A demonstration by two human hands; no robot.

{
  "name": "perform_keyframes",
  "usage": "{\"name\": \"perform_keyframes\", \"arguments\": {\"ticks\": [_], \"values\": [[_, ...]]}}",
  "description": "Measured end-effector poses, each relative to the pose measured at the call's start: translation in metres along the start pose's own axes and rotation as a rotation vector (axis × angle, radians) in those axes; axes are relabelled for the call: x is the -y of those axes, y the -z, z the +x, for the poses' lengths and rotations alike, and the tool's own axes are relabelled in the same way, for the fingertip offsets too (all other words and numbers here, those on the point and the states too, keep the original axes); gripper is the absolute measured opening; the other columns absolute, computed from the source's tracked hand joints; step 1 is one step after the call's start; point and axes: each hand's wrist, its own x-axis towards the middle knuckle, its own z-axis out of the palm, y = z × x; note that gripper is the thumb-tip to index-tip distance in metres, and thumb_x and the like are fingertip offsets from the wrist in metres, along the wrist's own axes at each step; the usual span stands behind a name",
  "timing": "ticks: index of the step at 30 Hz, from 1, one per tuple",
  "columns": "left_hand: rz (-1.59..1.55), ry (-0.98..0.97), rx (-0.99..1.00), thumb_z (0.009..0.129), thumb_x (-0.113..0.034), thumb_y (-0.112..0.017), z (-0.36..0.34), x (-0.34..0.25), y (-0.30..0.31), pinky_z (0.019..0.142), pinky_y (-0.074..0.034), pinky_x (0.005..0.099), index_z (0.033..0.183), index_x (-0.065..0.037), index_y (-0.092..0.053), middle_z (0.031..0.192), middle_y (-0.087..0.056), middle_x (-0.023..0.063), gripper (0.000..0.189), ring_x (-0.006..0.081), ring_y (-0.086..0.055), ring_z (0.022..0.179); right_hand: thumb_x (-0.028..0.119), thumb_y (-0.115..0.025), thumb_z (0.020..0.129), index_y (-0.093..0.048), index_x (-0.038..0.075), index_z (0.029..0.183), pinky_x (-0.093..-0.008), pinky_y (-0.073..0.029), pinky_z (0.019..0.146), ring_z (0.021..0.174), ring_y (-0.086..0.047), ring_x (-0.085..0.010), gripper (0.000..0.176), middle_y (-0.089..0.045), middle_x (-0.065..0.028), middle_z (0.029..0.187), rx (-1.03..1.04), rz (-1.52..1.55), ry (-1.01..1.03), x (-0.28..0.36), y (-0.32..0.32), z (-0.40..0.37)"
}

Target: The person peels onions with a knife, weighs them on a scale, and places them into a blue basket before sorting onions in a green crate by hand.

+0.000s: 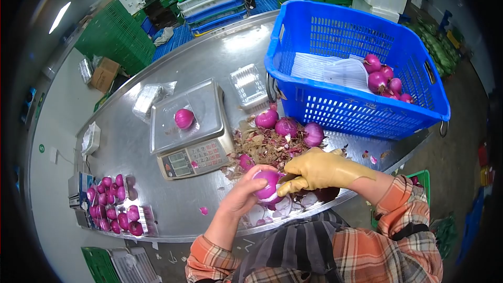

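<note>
A red onion point(268, 184) sits in my bare left hand point(244, 193), its fingers wrapped round the far side. A pale band shows across the onion's lower part. My right hand point(317, 172), in a yellow glove, is closed against the onion's right side. What its fingers pinch is hidden. Just beyond both hands lies a heap of dry onion skins point(267, 144). Several unpeeled-looking red onions rest on and beside the heap, one point(313, 134) near my gloved hand. Loose skins and peelings point(280, 208) lie on the metal table point(186, 209) below my hands.
A digital scale point(196, 157) bears one red onion point(184, 118). Behind it are clear plastic trays point(248, 85). The large blue basket point(356, 106) at the right holds several onions and white sheets. Packed onions point(112, 204) sit at the left edge. Green crates point(118, 36) stand beyond.
</note>
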Motion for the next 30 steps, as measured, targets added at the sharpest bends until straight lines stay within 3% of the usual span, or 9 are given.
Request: {"name": "perform_keyframes", "arguments": {"ticks": [5,6,8,12,13,16,21,24,30], "values": [[-0.199,-0.084,-0.366,0.088,-0.037,-0.059,0.018,0.019,0.012,0.084,-0.052,0.0373,0.114,-0.005,-0.052,0.100,-0.062,0.0089,0.042,0.0210,-0.061,0.093,0.069,-0.054,0.078,-0.066,0.008,0.082,-0.0518,-0.050,0.068,0.075,-0.064,-0.0380,0.062,-0.065,-0.0144,0.076,0.007,-0.016,0.074,0.010,-0.012,0.001],[-0.284,-0.109,-0.472,0.089,-0.040,-0.057,0.021,0.022,0.015,0.083,-0.052,0.0380,0.113,-0.005,-0.052,0.100,-0.062,0.0094,0.043,0.0221,-0.061,0.093,0.068,-0.053,0.080,-0.066,0.010,0.084,-0.0621,-0.048,0.065,0.076,-0.064,-0.0399,0.059,-0.065,-0.0145,0.077,0.204,-0.172,0.000,0.027,-0.009,-0.003],[-0.369,-0.058,-0.411,0.089,-0.058,-0.049,0.019,0.017,0.018,0.081,-0.053,0.0427,0.111,-0.005,-0.053,0.097,-0.063,0.0136,0.058,0.0274,-0.062,0.091,0.067,-0.054,0.080,-0.066,0.010,0.088,-0.0703,-0.043,0.060,0.078,-0.065,-0.0412,0.059,-0.066,-0.0150,0.080,0.213,-0.140,0.113,0.028,-0.029,-0.009],[-0.546,-0.043,-0.451,0.082,-0.073,-0.046,0.017,0.023,0.023,0.078,-0.054,0.0451,0.111,-0.006,-0.056,0.096,-0.065,0.0164,0.074,0.0310,-0.065,0.086,0.059,-0.062,0.080,-0.063,0.006,0.091,-0.0460,-0.051,0.069,0.080,-0.065,-0.0345,0.054,-0.066,-0.0154,0.087,0.144,0.115,0.093,0.013,-0.032,0.003],[-0.548,-0.050,-0.475,0.082,-0.074,-0.045,0.015,0.024,0.016,0.079,-0.054,0.0455,0.112,-0.007,-0.057,0.097,-0.065,0.0154,0.074,0.0309,-0.065,0.086,0.056,-0.069,0.076,-0.062,0.006,0.091,-0.0369,-0.050,0.067,0.077,-0.064,-0.0310,0.053,-0.065,-0.0147,0.084,-0.047,0.300,0.123,0.004,-0.034,0.005],[-0.484,-0.018,-0.433,0.082,-0.075,-0.041,0.006,0.020,0.006,0.081,-0.051,0.0447,0.115,-0.008,-0.055,0.102,-0.063,0.0143,0.076,0.0285,-0.061,0.092,0.062,-0.074,0.067,-0.057,0.006,0.091,-0.0356,-0.047,0.064,0.073,-0.063,-0.0266,0.063,-0.063,-0.0119,0.080,-0.262,0.355,-0.003,-0.009,-0.030,0.014],[-0.621,-0.062,-0.229,0.084,-0.074,-0.041,0.007,0.031,0.008,0.080,-0.053,0.0479,0.120,-0.007,-0.051,0.100,-0.063,0.0172,0.077,0.0319,-0.063,0.089,0.062,-0.075,0.065,-0.053,0.007,0.083,-0.0324,-0.042,0.061,0.066,-0.057,-0.0204,0.062,-0.058,-0.0074,0.070,-0.191,0.440,-0.076,-0.010,-0.032,0.023],[-0.700,-0.092,-0.329,0.085,-0.068,-0.047,0.009,0.036,0.005,0.084,-0.052,0.0493,0.123,-0.006,-0.048,0.104,-0.061,0.0170,0.073,0.0330,-0.062,0.092,0.068,-0.069,0.068,-0.055,0.004,0.086,-0.0396,-0.045,0.064,0.071,-0.063,-0.0309,0.068,-0.063,-0.0143,0.075,-0.165,0.419,-0.054,-0.008,-0.034,0.024],[-0.470,-0.202,-0.467,0.082,-0.062,-0.057,0.011,0.038,-0.010,0.089,-0.050,0.0466,0.120,-0.007,-0.050,0.110,-0.060,0.0137,0.068,0.0309,-0.061,0.099,0.063,-0.059,0.080,-0.059,0.003,0.088,-0.0413,-0.048,0.071,0.081,-0.065,-0.0343,0.061,-0.065,-0.0163,0.082,-0.189,0.484,-0.012,0.007,-0.032,0.013]]}}
